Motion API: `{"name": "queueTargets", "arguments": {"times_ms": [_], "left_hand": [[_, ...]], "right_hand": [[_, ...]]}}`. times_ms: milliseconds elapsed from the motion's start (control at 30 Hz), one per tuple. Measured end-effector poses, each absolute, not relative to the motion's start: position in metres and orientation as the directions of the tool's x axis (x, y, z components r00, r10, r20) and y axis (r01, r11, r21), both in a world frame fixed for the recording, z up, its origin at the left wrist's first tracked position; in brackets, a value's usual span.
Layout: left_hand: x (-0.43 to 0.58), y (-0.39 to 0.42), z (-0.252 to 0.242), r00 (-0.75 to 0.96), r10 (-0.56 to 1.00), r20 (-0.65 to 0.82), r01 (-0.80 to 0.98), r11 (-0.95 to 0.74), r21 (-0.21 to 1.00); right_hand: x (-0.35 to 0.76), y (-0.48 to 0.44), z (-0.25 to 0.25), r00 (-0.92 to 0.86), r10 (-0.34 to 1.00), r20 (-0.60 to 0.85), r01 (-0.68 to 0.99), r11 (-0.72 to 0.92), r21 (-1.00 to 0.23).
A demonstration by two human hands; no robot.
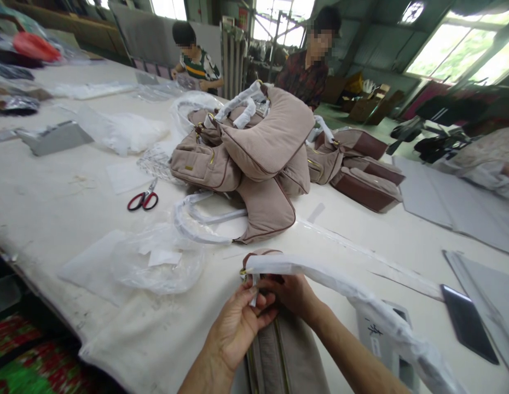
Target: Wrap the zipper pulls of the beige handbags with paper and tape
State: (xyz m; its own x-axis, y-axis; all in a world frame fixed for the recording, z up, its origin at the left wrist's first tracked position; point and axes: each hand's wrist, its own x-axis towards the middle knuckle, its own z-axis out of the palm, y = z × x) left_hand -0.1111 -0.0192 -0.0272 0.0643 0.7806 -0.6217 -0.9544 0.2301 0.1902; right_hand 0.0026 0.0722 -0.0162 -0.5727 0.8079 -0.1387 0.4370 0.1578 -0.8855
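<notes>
A taupe handbag (289, 353) with a gold zipper lies in front of me, its top edge towards me. Its long handle (316, 269), wrapped in white paper or film, arches off to the lower right. At the gold ring end of that handle, my left hand (242, 314) is closed, pinching a narrow white strip (255, 289). Close against it, my right hand (293, 293) is also closed, its fingertips at the same strip and partly hidden. What the right fingertips hold does not show clearly.
A pile of similar handbags (271, 131) stands ahead, with more bags (365, 180) to its right. Red-handled scissors (143, 200) and clear plastic bags (156, 268) lie left. A black phone-like slab (468, 323) lies right. Two people (197, 60) are across the table.
</notes>
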Motion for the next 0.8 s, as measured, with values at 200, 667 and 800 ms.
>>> {"name": "queueTargets", "arguments": {"times_ms": [200,667,800], "left_hand": [[-0.112,-0.021,-0.031,0.055,0.784,-0.618,-0.960,0.212,0.183],[-0.084,-0.025,-0.020,-0.326,0.830,-0.453,-0.815,-0.004,0.580],[-0.085,-0.022,-0.022,-0.326,0.828,-0.457,-0.810,0.005,0.586]], "right_hand": [[0.015,0.071,-0.015,-0.652,0.758,0.011,0.451,0.399,-0.799],[0.001,0.044,0.013,-0.494,0.815,-0.303,0.369,-0.119,-0.922],[-0.004,0.046,0.010,-0.465,0.794,-0.392,0.304,-0.272,-0.913]]}}
